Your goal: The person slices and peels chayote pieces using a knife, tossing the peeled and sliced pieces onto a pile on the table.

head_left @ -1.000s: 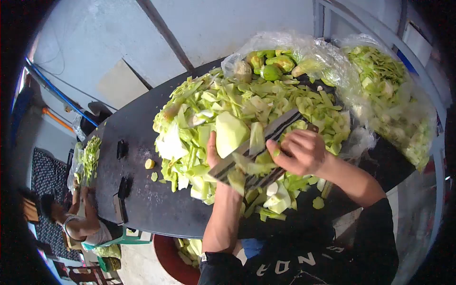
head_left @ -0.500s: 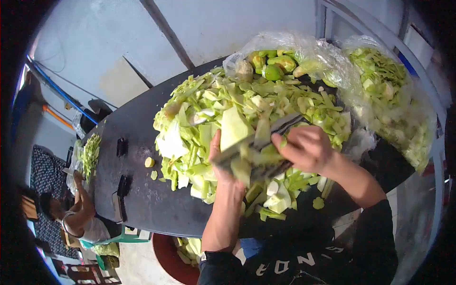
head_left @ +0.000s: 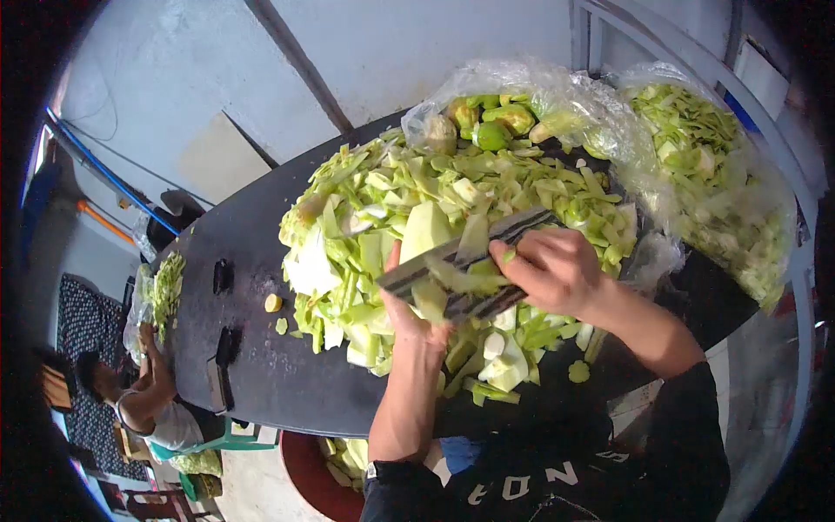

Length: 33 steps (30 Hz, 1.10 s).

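My left hand (head_left: pixel 409 317) is closed around a pale green, peeled vegetable (head_left: pixel 426 228), whose lower part is hidden behind a blade. My right hand (head_left: pixel 557 271) grips a wide-bladed knife (head_left: pixel 413 277) at its right end; the handle is hidden in the fist. The blade lies slantwise across the vegetable, above my left palm, with green strips (head_left: pixel 430 300) clinging to its face. Beneath both hands spreads a large heap of green peelings (head_left: pixel 365 191) on the dark table (head_left: pixel 261 374).
Whole green vegetables (head_left: pixel 493 135) sit at the back beside a clear plastic bag (head_left: pixel 722 191) full of peelings. A red tub (head_left: pixel 304 474) with pale pieces stands below the table edge. At the far left, another person (head_left: pixel 161 409) handles green strips (head_left: pixel 167 287).
The knife's left end has moved slightly left and up, and the blade shows less blur. My hands stay close to the same place. The other person's hands have shifted a little.
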{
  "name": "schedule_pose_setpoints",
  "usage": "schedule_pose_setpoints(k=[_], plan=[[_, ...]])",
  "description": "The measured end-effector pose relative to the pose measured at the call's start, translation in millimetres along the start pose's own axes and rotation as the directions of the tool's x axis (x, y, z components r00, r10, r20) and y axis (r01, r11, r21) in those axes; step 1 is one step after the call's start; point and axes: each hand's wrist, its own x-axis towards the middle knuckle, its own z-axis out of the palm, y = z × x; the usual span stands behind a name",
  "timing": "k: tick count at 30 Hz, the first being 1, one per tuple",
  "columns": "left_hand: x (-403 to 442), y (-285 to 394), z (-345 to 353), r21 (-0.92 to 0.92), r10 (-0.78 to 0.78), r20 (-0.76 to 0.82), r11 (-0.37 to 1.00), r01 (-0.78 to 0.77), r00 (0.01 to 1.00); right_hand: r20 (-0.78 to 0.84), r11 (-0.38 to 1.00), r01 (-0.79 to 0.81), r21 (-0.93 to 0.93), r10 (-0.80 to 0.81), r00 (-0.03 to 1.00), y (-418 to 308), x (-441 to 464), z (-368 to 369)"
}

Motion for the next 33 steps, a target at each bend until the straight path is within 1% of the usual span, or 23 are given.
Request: schedule_pose_setpoints(k=[1, 2, 3, 4, 5, 6, 7, 9, 11, 13, 14, 15, 17, 18, 20, 23, 24, 26, 27, 29, 30, 32, 33], plan=[[-1, -2, 12, 0.138, 0.043, -0.107, 0.990, -0.028, 0.993, -0.011, 0.996, 0.071, -0.046, -0.071, 0.997, -2, -1, 0], [0, -1, 8, 0.138, 0.042, -0.106, 0.990, -0.028, 0.993, 0.003, 0.997, 0.070, -0.025, -0.070, 0.998, -1, -1, -1], [2, 0, 1, 0.069, -0.021, 0.005, 0.997, 0.021, 1.000, 0.002, 0.997, 0.070, -0.026, -0.070, 0.998, 3, -2, 2], [2, 2, -3, 0.004, -0.077, 0.119, 0.997, 0.077, 0.990, 0.081, 0.991, -0.133, -0.021, 0.134, 0.988, 11, -2, 9], [2, 5, -2, 0.110, -0.126, 0.248, 0.989, 0.102, 0.961, 0.157, 0.944, -0.329, -0.032, 0.330, 0.931, 19, -2, 13], [-1, 4, 4, 0.088, -0.128, 0.189, 0.990, 0.113, 0.974, 0.292, 0.867, -0.488, -0.099, 0.494, 0.819, 26, -3, 11], [-3, 3, 9, 0.066, -0.129, 0.134, 0.990, 0.121, 0.983, 0.287, 0.869, -0.485, -0.101, 0.492, 0.822, 28, -8, 11], [0, 6, 8, 0.069, -0.131, 0.169, 0.990, 0.121, 0.977, 0.248, 0.879, -0.471, -0.071, 0.473, 0.845, 33, -8, 11], [0, 7, -4, 0.077, -0.142, 0.171, 0.988, 0.131, 0.975, 0.280, 0.872, -0.488, -0.045, 0.480, 0.831, 25, -5, 8], [9, 7, -8, -0.049, -0.127, 0.115, 0.990, 0.134, 0.985, 0.278, 0.866, -0.498, -0.037, 0.488, 0.827, 23, -4, 9], [10, 7, -7, -0.019, -0.106, 0.013, 0.994, 0.106, 0.994, 0.280, 0.867, -0.498, -0.035, 0.486, 0.827, 23, -5, 10], [13, 8, -9, -0.021, -0.104, 0.010, 0.994, 0.104, 0.995, 0.267, 0.869, -0.492, -0.052, 0.487, 0.831, 24, -7, 10], [18, 13, -14, -0.059, -0.141, 0.106, 0.987, 0.148, 0.984, 0.254, 0.873, -0.484, -0.064, 0.483, 0.838, 24, -9, 11], [17, 14, -14, -0.058, -0.136, 0.107, 0.988, 0.143, 0.985, 0.238, 0.885, -0.462, -0.061, 0.463, 0.854, 25, -9, 11], [15, 16, -13, -0.067, -0.132, 0.194, 0.987, 0.147, 0.972, 0.217, 0.899, -0.434, -0.055, 0.435, 0.874, 23, -6, 10], [11, 18, -8, -0.092, -0.117, 0.280, 0.985, 0.148, 0.953, 0.176, 0.929, -0.368, -0.046, 0.370, 0.912, 17, -3, 4], [8, 17, 0, -0.092, -0.116, 0.280, 0.985, 0.147, 0.953, 0.156, 0.933, -0.358, -0.026, 0.357, 0.921, 16, -3, 4], [1, 14, 17, -0.106, -0.037, 0.084, 0.993, 0.046, 0.996, 0.140, 0.938, -0.347, -0.002, 0.344, 0.929, 13, -3, 6], [1, 15, 14, -0.107, -0.036, 0.080, 0.993, 0.045, 0.996, 0.132, 0.942, -0.333, 0.030, 0.327, 0.936, 12, -4, 7], [5, 18, 6, -0.134, -0.049, 0.280, 0.987, 0.090, 0.959, 0.120, 0.947, -0.315, 0.060, 0.306, 0.944, 11, -4, 7], [6, 18, 3, -0.135, -0.046, 0.281, 0.987, 0.087, 0.959, 0.115, 0.953, -0.292, 0.076, 0.282, 0.952, 8, -3, 6], [6, 20, -1, -0.154, 0.013, 0.430, 0.986, 0.059, 0.903, 0.110, 0.959, -0.269, 0.094, 0.259, 0.960, 4, -2, 4], [6, 21, -6, -0.154, 0.015, 0.430, 0.986, 0.057, 0.903, 0.124, 0.957, -0.273, 0.100, 0.260, 0.958, 3, -2, 4]])
